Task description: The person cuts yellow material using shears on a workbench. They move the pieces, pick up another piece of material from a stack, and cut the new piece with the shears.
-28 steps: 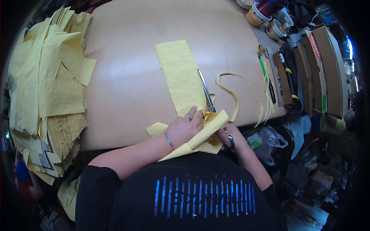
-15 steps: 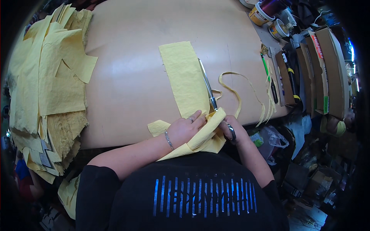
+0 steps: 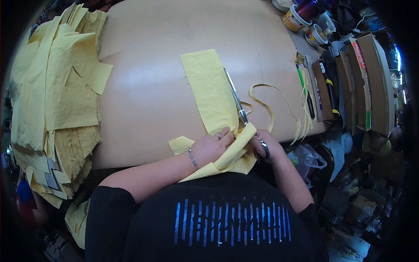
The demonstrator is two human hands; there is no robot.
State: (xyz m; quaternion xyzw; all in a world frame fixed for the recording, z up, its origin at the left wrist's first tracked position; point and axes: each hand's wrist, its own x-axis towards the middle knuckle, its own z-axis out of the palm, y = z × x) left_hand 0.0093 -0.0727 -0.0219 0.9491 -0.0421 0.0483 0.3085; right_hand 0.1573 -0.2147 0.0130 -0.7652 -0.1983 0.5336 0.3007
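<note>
The left hand (image 3: pixel 211 148) lies flat, fingers extended, on the cloth (image 3: pixel 209 91) at frame centre, apparently steadying it. The right hand (image 3: pixel 267 144), partly behind a fold, seems clamped on the scissors (image 3: pixel 238 103), aligning them with the cloth's edge.

The left hand (image 3: pixel 210 147) lies palm-down, the right hand (image 3: pixel 267 144) curls, both forearms (image 3: pixel 152 176) angling inward.

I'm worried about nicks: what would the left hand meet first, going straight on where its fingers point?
The left hand would probably meet the scissors beside the yellow cloth; depth is unclear.
</note>
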